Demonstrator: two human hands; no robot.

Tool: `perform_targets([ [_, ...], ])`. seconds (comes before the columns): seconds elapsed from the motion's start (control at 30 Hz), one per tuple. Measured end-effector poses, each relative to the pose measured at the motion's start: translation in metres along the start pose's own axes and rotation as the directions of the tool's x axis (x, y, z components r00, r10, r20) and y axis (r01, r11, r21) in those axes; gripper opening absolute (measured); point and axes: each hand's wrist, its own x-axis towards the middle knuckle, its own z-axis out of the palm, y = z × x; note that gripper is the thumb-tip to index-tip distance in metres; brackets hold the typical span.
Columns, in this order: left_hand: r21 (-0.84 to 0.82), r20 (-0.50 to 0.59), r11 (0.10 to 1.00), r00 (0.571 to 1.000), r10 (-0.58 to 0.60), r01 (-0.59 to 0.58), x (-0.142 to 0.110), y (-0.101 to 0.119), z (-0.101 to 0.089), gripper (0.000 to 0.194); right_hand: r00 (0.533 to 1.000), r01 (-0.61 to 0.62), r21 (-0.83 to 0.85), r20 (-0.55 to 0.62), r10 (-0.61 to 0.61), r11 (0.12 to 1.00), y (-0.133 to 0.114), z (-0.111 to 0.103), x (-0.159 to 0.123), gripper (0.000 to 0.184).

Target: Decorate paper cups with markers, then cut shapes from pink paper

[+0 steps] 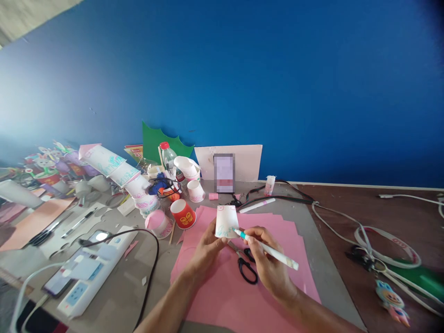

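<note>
My left hand [206,248] grips a white paper cup [226,221] with teal markings, held upside down over a stack of pink paper [222,296]. My right hand [265,259] pinches a white marker [268,249], its teal tip touching the cup's lower right side. Black-handled scissors [245,264] lie on the pink paper just under both hands.
A red paper cup [183,213], a pink one [158,224] and a pile of white cups [138,187] lie to the left. A power strip [93,273] with cables sits front left. A second marker [257,205], a water bottle [169,159] and white cables [381,249] lie around.
</note>
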Motion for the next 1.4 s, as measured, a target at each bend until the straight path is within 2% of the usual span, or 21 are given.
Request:
perform_targets([
  [0.4,-0.002,-0.001,1.000,1.000,-0.021,0.021,-0.0003,-0.0015,-0.0021,0.058,1.000,-0.008,-0.014,0.004,0.008,1.000,-0.0005,-0.0016,0.0008,0.025],
  [0.93,-0.026,-0.011,0.998,0.999,-0.049,0.049,-0.0003,0.0014,0.0008,0.062,0.999,-0.038,0.016,0.011,0.038,0.999,-0.0029,0.0002,-0.0005,0.021],
  [1.4,0.002,-0.006,0.998,0.998,-0.058,0.058,-0.0010,0.0053,0.0041,0.058,0.996,-0.040,0.020,0.080,0.038,0.999,-0.0032,-0.0033,0.0001,0.021],
])
